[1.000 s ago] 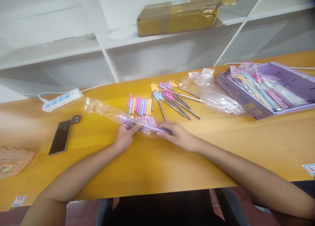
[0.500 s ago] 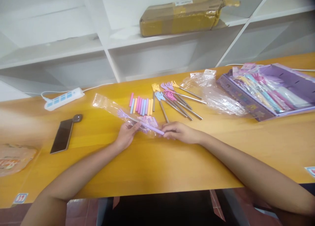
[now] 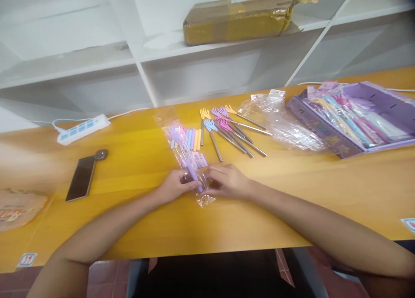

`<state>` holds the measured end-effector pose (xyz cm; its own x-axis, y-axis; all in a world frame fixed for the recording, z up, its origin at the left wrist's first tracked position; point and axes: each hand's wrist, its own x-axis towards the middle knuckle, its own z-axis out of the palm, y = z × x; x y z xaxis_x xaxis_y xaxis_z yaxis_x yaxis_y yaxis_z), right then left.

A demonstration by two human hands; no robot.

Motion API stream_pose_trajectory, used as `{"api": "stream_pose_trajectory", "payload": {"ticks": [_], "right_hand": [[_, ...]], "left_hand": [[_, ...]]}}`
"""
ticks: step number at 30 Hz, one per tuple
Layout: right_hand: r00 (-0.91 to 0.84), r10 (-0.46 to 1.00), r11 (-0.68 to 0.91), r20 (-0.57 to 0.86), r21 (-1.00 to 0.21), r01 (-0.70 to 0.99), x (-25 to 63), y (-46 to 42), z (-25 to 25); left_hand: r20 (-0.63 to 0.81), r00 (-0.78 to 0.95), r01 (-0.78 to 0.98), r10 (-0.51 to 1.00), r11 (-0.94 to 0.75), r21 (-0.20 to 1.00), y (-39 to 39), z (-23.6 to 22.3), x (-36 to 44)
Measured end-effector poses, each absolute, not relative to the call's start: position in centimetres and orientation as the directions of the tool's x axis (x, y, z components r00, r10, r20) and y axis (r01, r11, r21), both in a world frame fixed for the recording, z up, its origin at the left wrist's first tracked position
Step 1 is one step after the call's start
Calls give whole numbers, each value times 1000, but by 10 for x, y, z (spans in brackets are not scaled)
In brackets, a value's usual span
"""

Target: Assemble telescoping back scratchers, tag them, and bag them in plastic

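A purple back scratcher [image 3: 192, 170] lies inside a clear plastic bag [image 3: 181, 153], its claw head pointing away from me and its handle end towards me. My left hand [image 3: 177, 186] is closed on the handle near its lower end, thumb on top. On the other side, my right hand [image 3: 228, 181] has its fingers bent around the bag's edge beside the handle; the fingertips are partly hidden. Several pastel handle sleeves [image 3: 196, 140] lie in a row just behind the bag. To their right are several metal-rod scratchers [image 3: 238, 136] with coloured claw heads.
Loose clear bags [image 3: 288, 127] are piled right of the rods, beside a purple display box [image 3: 343, 146] with packed scratchers. At left are a phone [image 3: 81, 179], a mouse [image 3: 101, 155] and a power strip [image 3: 84, 129]. A taped cardboard box [image 3: 240, 23] sits on the shelf.
The bagged scratcher has turned from slanting left to nearly upright in view, its handle end closer to me. My left hand moved right and my right hand shifted from the handle tip to the bag's side.
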<state>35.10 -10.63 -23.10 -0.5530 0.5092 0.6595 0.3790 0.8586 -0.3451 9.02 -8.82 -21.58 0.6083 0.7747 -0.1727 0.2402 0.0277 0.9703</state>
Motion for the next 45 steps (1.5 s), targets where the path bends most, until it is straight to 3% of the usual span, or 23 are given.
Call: {"api": "stream_pose_trajectory", "payload": {"ticks": [8,16,19,23,29,36,45], "right_hand": [[-644,520,851,562,-408,331,368,-100,-227],[-690,345,933,637,-154,324,363,-107,-213],[-717,295,951,632,-125,282,363,-109,-210],[-657,353,934,666,-220,280,363,-110,-212],[-565,507,862,651,-393,320,360,-107,-220],[-520,598,802,610,-453,390,356,-111,-222],[-507,611,792,608,-473,387,348,-118,-223]], "left_hand": [[-119,483,1,868,135,991,-79,-216,91],[-126,528,-34,840,169,985,-80,-216,93],[-128,527,4,840,148,989,-82,-217,92],[-127,589,83,798,96,992,-85,-221,91],[-98,660,61,745,77,995,-87,-219,91],[-114,703,45,702,117,992,-90,-220,84],[-73,728,141,682,-45,989,-91,-214,85]]}}
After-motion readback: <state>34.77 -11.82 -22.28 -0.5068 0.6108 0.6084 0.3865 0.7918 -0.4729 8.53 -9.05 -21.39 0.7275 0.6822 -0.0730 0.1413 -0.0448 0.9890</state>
